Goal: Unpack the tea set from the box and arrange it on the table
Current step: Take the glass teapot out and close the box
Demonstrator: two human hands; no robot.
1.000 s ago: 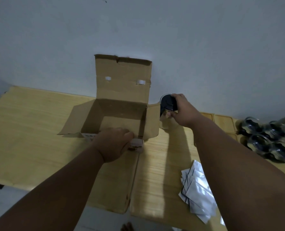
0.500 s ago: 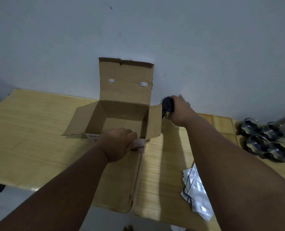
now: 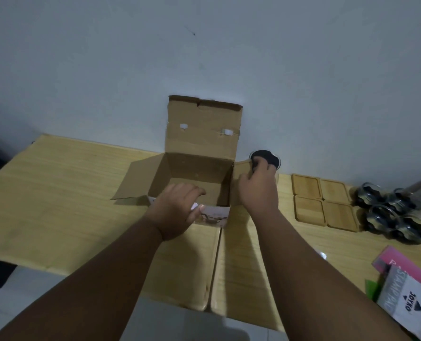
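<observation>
cardboard box [image 3: 199, 168]: open on desk [image 3: 57, 193]
left hand [image 3: 177, 210]: grips its front wall
right hand [image 3: 258, 190]: fingers curled on black lid [image 3: 266, 156]

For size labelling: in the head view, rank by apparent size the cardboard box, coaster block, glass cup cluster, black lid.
1. cardboard box, largest.
2. coaster block and glass cup cluster look alike: unranked.
3. black lid, smallest, partly hidden by the right hand.

Both forearms reach forward; left hand [image 3: 177, 210] curls fingers [image 3: 192, 191] over the box [image 3: 202, 136] rim, thumb outside; right hand [image 3: 258, 190], just beyond, pinches the black lid [image 3: 267, 156] with curled fingertips [image 3: 256, 166].
</observation>
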